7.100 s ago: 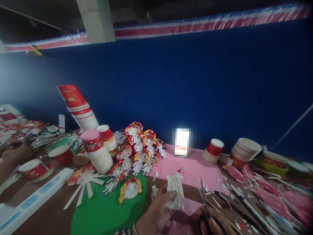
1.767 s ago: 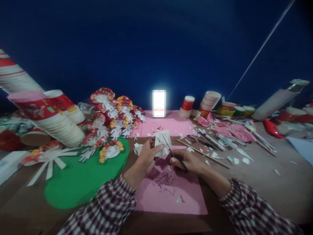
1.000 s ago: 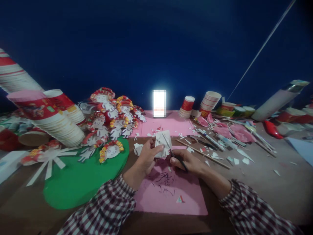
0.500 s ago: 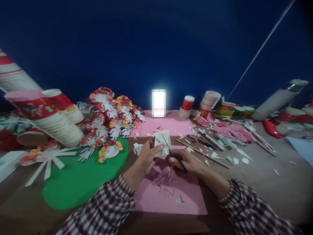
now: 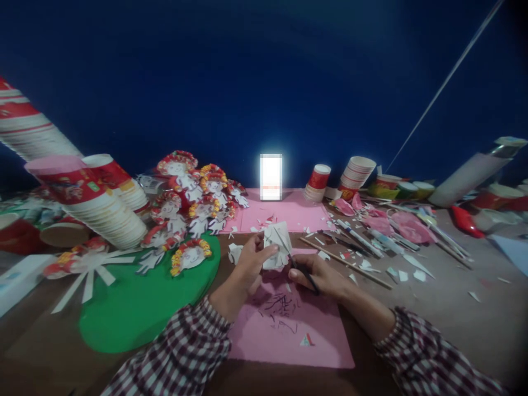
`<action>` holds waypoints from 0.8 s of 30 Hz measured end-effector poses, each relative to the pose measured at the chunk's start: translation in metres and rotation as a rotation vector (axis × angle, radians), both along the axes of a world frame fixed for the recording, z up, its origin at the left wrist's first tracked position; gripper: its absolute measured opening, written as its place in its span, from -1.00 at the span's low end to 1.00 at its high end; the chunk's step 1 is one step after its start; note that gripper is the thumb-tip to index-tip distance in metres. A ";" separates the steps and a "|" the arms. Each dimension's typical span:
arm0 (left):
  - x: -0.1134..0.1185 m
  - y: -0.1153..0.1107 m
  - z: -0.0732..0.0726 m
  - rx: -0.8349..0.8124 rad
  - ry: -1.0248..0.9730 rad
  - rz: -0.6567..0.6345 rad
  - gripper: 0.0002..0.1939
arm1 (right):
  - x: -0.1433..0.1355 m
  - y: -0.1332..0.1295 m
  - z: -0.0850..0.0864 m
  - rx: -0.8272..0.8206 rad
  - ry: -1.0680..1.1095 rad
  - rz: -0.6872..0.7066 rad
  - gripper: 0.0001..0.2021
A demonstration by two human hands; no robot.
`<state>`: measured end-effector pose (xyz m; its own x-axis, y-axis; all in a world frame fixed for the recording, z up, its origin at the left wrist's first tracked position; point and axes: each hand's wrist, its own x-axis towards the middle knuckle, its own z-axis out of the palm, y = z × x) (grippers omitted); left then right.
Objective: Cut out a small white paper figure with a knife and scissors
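Note:
My left hand (image 5: pixel 252 264) pinches a small white paper piece (image 5: pixel 277 242) with lines drawn on it, thumb on its front face. In my right hand (image 5: pixel 319 273) is a pair of dark-handled scissors (image 5: pixel 306 270), whose blades reach up and left across the paper. Both hands are over a pink sheet (image 5: pixel 297 335) that bears dark pen marks and a small red and white scrap (image 5: pixel 307 340). Another white paper cutout (image 5: pixel 235 253) lies just left of my left hand.
Paper-cup figures (image 5: pixel 192 256) and a green mat (image 5: pixel 124 319) are at the left, beside tall cup stacks (image 5: pixel 99 209). Pens, a wooden stick (image 5: pixel 350 265), paper scraps and pink crumpled paper (image 5: pixel 408 226) cover the right. A bright pixelated rectangle (image 5: pixel 271 176) stands at the back.
The whole view has shifted slightly, so things appear a little further right and lower. Both hands keep their hold on the paper and scissors.

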<state>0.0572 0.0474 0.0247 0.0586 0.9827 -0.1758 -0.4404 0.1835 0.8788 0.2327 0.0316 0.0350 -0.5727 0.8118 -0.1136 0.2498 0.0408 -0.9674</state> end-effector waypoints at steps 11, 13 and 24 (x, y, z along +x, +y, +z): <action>0.001 -0.004 0.002 0.008 0.000 -0.015 -0.58 | 0.000 0.000 -0.003 0.038 -0.011 0.009 -0.49; 0.002 -0.004 0.003 -0.008 0.007 -0.008 -0.56 | 0.000 0.000 -0.006 0.038 -0.002 0.007 -0.50; 0.005 -0.003 0.003 -0.042 0.006 0.014 -0.48 | -0.003 -0.002 -0.010 -0.099 0.117 0.005 -0.45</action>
